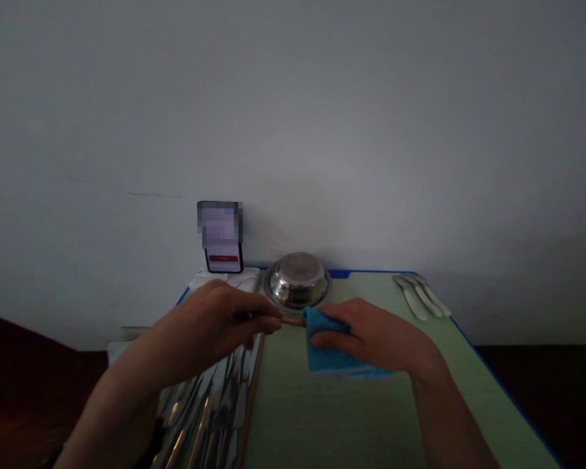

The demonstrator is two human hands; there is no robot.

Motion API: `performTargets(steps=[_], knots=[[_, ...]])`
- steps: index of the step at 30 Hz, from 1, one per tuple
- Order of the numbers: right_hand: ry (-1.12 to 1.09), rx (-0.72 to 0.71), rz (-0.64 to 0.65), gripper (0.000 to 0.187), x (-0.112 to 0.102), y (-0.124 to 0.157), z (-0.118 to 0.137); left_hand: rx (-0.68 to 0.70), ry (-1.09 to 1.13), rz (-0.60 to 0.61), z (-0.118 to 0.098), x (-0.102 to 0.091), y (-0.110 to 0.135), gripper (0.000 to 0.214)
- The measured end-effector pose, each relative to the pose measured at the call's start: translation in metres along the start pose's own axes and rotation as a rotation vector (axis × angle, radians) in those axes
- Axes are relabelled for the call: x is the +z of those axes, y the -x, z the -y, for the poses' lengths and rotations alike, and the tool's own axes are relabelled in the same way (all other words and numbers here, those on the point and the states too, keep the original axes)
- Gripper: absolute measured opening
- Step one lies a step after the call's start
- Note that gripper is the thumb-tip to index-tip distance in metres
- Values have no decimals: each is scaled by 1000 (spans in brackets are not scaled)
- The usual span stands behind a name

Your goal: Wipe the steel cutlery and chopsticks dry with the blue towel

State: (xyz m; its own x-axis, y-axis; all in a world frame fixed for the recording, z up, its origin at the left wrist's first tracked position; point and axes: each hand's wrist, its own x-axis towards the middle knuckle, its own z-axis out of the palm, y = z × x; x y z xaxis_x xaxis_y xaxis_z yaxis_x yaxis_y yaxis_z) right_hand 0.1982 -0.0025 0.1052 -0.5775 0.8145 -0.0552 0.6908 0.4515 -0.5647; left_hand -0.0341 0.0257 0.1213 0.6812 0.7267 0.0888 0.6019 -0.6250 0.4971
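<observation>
My left hand (pixel 229 319) is closed in a pinch around one end of a slim golden-brown utensil (pixel 293 321). Its kind cannot be made out, since the fingers and cloth hide most of it. A folded blue cloth (pixel 327 355) is gripped in my right hand (pixel 361 332), its top corner wrapped at the utensil's other end. Just behind both hands, a shiny metal bowl (pixel 300 277) lies upside down near the wall. Below my left wrist, several pieces of metal cutlery (pixel 209 417), some with golden handles, lie in a tray with a brown edge (pixel 250 410).
A phone (pixel 223 241) stands upright against the wall at the back left, on a white object (pixel 247 279). Several pale-handled utensils (pixel 420 296) lie at the back right of the light green table (pixel 332 423), which has a blue edge. The wall (pixel 371 130) rises directly behind.
</observation>
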Motion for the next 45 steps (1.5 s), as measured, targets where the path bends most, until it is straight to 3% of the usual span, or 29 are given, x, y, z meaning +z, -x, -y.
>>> performTargets(steps=[7, 15, 18, 20, 24, 26, 31, 34, 38, 40, 45], knots=[[-11, 95, -6, 30, -15, 13, -18, -109, 49, -104, 40, -25, 21, 21], [19, 177, -7, 32, -24, 29, -25, -268, 177, -224, 45, -29, 26, 22], [49, 211, -35, 32, -25, 35, -27, -265, 292, -291, 51, -27, 27, 19], [73, 246, -45, 34, -25, 37, -30, -227, 401, -398, 58, -27, 29, 15], [111, 278, -16, 38, -20, 38, -33, -244, 783, -590, 67, -27, 34, 3], [66, 265, 35, 39, -17, 38, -32, -225, 957, -656, 67, -25, 33, 2], [-267, 127, 148, 55, -17, 38, -25, -184, 1148, -719, 53, -9, 10, 11], [-436, 28, 125, 65, -15, 41, -22, -177, 1193, -703, 39, 7, -9, 16], [-705, -125, 8, 51, -14, 46, -25, -145, 1203, -731, 27, 18, -21, 19], [-804, -156, -19, 54, -18, 50, -29, -117, 1176, -747, 28, 16, -20, 18], [-638, -16, -104, 42, -22, 51, -31, -80, 1008, -667, 27, 13, -15, 14]])
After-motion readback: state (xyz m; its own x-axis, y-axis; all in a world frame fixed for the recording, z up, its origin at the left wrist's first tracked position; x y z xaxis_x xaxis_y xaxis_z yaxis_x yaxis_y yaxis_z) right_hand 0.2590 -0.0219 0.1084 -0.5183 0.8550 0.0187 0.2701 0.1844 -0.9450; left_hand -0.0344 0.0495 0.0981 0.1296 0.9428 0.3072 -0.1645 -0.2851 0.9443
